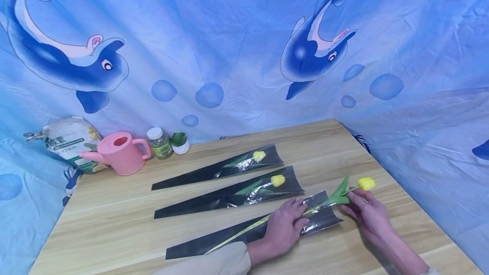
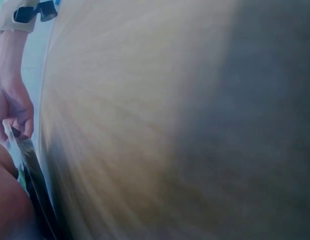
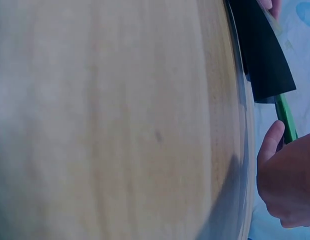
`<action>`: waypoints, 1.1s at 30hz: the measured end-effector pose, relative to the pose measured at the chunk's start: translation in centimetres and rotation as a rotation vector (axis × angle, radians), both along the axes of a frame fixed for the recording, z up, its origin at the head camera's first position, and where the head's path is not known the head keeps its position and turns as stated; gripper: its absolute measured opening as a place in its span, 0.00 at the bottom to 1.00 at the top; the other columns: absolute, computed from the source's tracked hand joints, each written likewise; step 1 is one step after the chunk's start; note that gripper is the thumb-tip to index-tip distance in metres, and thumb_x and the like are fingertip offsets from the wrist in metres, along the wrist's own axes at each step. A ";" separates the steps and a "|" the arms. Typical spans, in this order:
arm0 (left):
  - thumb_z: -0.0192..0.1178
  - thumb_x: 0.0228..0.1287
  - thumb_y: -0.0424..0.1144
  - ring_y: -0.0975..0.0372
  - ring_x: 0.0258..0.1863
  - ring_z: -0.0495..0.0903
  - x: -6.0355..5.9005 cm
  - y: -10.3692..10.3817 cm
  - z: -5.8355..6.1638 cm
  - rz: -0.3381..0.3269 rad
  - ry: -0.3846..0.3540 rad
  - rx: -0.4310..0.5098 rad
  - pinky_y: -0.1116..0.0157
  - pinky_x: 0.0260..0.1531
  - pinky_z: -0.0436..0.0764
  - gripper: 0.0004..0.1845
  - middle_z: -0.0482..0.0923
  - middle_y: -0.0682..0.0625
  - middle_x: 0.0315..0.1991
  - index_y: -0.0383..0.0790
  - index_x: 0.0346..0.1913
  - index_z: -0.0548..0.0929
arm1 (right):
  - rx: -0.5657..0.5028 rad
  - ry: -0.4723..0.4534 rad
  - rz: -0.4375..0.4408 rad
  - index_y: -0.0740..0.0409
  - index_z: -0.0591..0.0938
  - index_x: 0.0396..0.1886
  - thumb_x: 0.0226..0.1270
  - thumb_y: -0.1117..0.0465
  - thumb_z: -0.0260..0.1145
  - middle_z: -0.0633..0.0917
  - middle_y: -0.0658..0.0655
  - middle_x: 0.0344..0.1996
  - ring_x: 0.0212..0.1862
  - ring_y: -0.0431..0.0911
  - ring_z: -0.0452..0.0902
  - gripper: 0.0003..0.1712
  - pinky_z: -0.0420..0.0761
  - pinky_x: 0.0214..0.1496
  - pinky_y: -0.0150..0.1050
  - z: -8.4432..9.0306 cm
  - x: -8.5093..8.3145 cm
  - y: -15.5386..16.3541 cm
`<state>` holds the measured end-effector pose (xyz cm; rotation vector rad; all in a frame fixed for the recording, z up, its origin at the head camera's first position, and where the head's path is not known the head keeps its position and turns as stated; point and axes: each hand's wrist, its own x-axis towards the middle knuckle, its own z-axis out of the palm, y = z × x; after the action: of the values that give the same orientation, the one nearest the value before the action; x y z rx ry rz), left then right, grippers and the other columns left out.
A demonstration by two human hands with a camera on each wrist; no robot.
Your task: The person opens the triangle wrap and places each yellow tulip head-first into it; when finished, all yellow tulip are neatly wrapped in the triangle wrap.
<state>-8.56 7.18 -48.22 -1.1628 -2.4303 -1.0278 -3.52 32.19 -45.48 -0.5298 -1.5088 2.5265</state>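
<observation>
Wooden table (image 1: 126, 220): right hand (image 1: 368, 213) fingers pinch tulip (image 1: 366, 183) stem

Left hand (image 1: 284, 226) lies flat on the black sleeve (image 1: 259, 230) nearest the edge of the wooden surface (image 1: 114, 224). Right hand (image 1: 368, 213) pinches the yellow tulip (image 1: 366, 183) by its stem just below the bloom. Two more sleeved tulips (image 1: 229, 181) lie behind, and a pink watering can (image 1: 120, 152) sits at the back left.
</observation>
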 end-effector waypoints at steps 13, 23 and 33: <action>0.68 0.64 0.41 0.51 0.58 0.80 0.0 0.3 0.1 0.022 0.003 -0.006 0.55 0.54 0.81 0.19 0.81 0.47 0.58 0.39 0.56 0.86 | 0.164 -0.090 0.051 0.62 0.68 0.53 0.75 0.67 0.60 0.87 0.50 0.34 0.34 0.41 0.86 0.13 0.85 0.45 0.34 0.0 0.1 -0.9; 0.69 0.62 0.41 0.53 0.57 0.80 -0.1 0.4 0.0 0.021 0.001 -0.015 0.58 0.54 0.81 0.18 0.83 0.48 0.56 0.40 0.54 0.87 | 0.239 -0.110 0.127 0.73 0.59 0.62 0.75 0.71 0.57 0.88 0.49 0.39 0.39 0.41 0.85 0.23 0.84 0.48 0.35 -0.4 0.4 -1.0; 0.70 0.61 0.39 0.55 0.55 0.82 -0.1 0.4 0.1 0.015 0.015 -0.024 0.60 0.51 0.82 0.16 0.84 0.50 0.53 0.40 0.52 0.88 | 0.311 -0.104 0.178 0.82 0.58 0.62 0.73 0.75 0.57 0.86 0.55 0.41 0.40 0.42 0.85 0.25 0.85 0.48 0.37 -0.6 0.5 -0.6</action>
<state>-8.71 7.53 -48.13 -1.1533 -2.4427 -0.9847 -3.03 31.58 -46.10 -0.5056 -2.0221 2.3474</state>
